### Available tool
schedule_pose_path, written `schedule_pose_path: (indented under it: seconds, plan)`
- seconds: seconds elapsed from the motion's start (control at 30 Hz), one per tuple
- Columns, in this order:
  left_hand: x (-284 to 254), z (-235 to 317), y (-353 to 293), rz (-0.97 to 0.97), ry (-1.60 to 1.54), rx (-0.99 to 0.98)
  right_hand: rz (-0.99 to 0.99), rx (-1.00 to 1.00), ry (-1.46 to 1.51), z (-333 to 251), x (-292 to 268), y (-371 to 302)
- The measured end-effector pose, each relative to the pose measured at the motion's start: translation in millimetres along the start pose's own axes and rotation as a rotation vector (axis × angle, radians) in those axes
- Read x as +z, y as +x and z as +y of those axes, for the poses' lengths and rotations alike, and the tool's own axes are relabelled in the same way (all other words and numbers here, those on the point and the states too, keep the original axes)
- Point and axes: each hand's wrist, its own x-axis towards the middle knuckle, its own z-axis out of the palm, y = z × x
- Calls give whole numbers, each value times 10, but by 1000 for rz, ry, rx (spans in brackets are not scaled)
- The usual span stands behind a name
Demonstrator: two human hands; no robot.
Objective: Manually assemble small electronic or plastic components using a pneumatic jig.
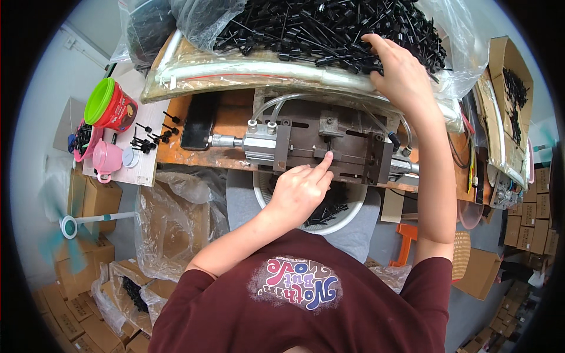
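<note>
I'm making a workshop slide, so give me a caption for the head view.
Left hand at a metal fixture, right hand at a heap of black parts.

The stemmed parts (335,29) look glossy plastic, the pneumatic cylinder (259,150) smooth metal, the fixture plate (354,134) matt metal, the workbench (172,155) worn wood, and the T-shirt (229,300) matt cloth.

Maroon short-sleeved T-shirt (235,317), colourful print (301,283)
</note>
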Motion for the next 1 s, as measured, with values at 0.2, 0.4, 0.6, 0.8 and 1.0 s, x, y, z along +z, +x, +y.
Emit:
schedule_pose_path:
  seconds: [0.2, 0.4, 0.6, 0.8, 1.0]
  plan:
    - [-2, -15, -36, -27, 0, -33, -141, -12, 38, 88, 42, 180]
    - [-17, -8, -30, -21, 1, -41, -153, -3, 41, 171, -83, 278]
    - [-27, -26, -35, -10, -13, -38, -56, 106, 206, 490, -277, 293]
    - [-120, -22, -71, -19, -161, 17, 250, 281, 486, 499, -330, 51]
    - [-677, 145, 104, 63, -998, -418, 418, -389, 136, -337, -277, -723]
